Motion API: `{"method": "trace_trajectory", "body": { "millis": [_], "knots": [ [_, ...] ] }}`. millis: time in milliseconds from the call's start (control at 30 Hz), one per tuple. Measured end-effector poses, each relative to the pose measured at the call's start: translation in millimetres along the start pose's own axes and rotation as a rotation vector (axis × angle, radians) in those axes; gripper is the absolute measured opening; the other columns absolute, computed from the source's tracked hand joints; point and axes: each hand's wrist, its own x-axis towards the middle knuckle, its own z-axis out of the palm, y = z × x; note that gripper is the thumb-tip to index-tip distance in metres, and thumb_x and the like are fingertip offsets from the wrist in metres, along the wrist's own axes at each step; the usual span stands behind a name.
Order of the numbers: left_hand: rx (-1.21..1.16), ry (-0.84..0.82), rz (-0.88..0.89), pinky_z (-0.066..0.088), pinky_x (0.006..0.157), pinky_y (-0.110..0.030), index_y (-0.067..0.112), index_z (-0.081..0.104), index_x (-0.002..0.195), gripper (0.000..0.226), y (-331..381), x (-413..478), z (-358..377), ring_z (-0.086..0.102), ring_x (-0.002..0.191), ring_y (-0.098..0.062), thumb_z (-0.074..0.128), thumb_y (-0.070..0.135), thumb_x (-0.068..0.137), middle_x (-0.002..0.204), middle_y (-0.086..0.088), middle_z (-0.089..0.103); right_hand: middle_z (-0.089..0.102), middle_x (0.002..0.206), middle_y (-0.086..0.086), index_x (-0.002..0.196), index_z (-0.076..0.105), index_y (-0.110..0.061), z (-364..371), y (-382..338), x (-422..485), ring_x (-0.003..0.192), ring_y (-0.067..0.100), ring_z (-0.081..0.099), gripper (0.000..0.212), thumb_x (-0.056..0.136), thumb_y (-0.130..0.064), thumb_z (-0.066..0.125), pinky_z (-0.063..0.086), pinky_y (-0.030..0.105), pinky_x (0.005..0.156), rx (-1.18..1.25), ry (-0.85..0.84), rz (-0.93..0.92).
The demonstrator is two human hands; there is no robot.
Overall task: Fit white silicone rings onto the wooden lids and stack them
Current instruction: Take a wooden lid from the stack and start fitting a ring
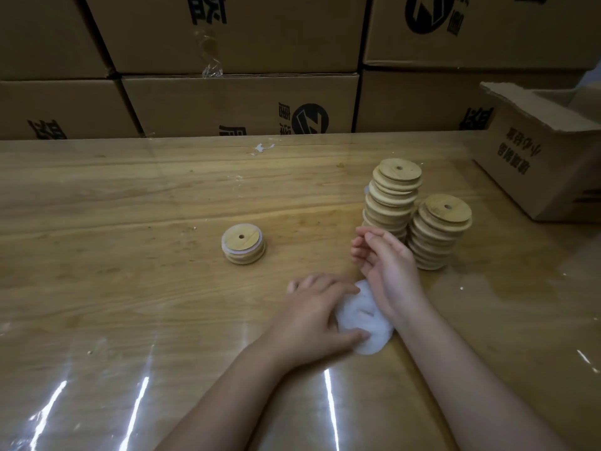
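your left hand (315,307) rests flat on the heap of white rings (366,323) on the counter (130,206), your right hand (387,265) hovers loose and empty by the stacked lids (395,196); the rings look soft, light and floppy, so pinch one by its rim.

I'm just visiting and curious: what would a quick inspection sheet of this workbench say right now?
Surface: wooden table under a glossy clear sheet.
Job's things: taller stack of wooden lids at right, with a shorter stack beside it; small stack of lids with white rings showing, mid-table; pile of white rings between the hands.
Clutter: white scrap near the far edge.
Hands: left hand lies palm down, thumb on the pile; right hand is raised beside the pile, fingers loosely curled, apparently holding nothing.
Cables: nothing seen.
Surroundings: stacked cardboard boxes behind; open box at right.
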Motion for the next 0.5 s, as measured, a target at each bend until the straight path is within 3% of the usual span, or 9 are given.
{"method": "trace_trajectory", "body": {
  "millis": [100, 233, 367, 500],
  "knots": [
    [0.010, 0.016, 0.032, 0.021, 0.100, -0.028, 0.033, 0.049, 0.128, 0.071, 0.9, -2.7, 0.0, 0.033, 0.126, -0.006, 0.061, 0.067, 0.068, 0.134, 0.018, 0.044, 0.064, 0.069, 0.001, 0.087, 0.063, -0.010, -1.5, -8.5, -2.1, 0.064, 0.008, 0.061, 0.022, 0.096, -0.001, 0.045, 0.051, 0.017, 0.062, -0.262, -0.092, -0.074],
    [-0.017, -0.041, 0.106, 0.012, 0.101, -0.019, 0.032, 0.040, 0.137, 0.091, -3.8, -5.3, -2.0, 0.027, 0.128, -0.002, 0.069, 0.070, 0.059, 0.139, 0.017, 0.039, 0.068, 0.077, -0.006, 0.084, 0.066, -0.021, -17.5, -25.7, -6.7, 0.073, 0.001, 0.062, 0.013, 0.091, -0.014, 0.057, 0.048, 0.015, 0.071, -0.913, -0.237, -0.128],
    [0.038, -0.007, 0.102, 0.013, 0.098, -0.017, 0.031, 0.039, 0.138, 0.089, -1.5, -4.1, -1.3, 0.030, 0.128, -0.004, 0.068, 0.069, 0.063, 0.138, 0.015, 0.040, 0.056, 0.099, -0.003, 0.094, 0.065, -0.022, -37.3, -30.1, -5.1, 0.094, 0.012, 0.055, 0.011, 0.088, -0.029, 0.059, 0.043, 0.027, 0.083, -1.564, -0.209, -0.061],
    [0.129, 0.019, 0.068, 0.023, 0.095, -0.024, 0.029, 0.040, 0.137, 0.082, 3.9, -1.3, -0.4, 0.038, 0.124, -0.010, 0.058, 0.072, 0.070, 0.134, 0.011, 0.045, 0.049, 0.099, -0.002, 0.094, 0.065, -0.021, -38.8, -21.0, -0.7, 0.090, 0.013, 0.055, 0.011, 0.085, -0.027, 0.061, 0.042, 0.026, 0.083, -1.511, -0.137, -0.075]
  ]
}}
